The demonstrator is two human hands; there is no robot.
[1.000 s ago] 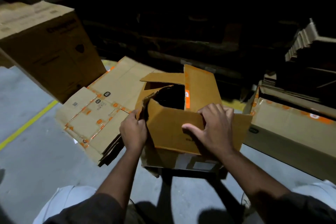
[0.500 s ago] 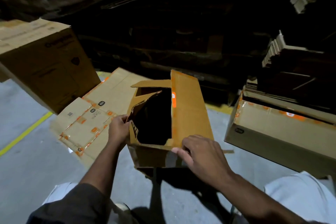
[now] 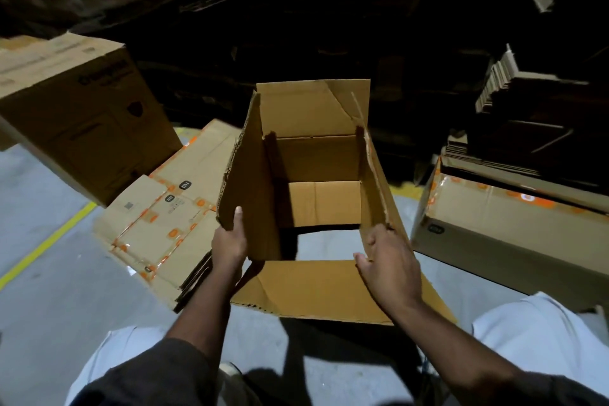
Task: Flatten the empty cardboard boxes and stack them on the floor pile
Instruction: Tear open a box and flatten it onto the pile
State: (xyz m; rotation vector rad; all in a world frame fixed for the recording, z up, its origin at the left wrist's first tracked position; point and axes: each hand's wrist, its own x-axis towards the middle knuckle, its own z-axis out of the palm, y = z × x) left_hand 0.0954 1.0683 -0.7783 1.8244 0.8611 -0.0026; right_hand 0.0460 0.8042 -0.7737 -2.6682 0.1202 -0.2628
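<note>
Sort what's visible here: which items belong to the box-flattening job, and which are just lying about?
Part of the job:
- open brown cardboard box, flaps spread
- left hand gripping its left flap
- right hand at its right wall
- pile of flattened orange-taped cardboard on the floor

Lying about:
- large closed brown carton, left
- long orange-taped carton, right
- yellow floor line

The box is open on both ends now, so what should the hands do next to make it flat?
Probably push the two side walls sideways so the open box folds flat. Floor shows through its bottom, the left hand grips the left wall, and the right hand holds the right wall. The flattened pile lies just to the left, ready for it.
</note>
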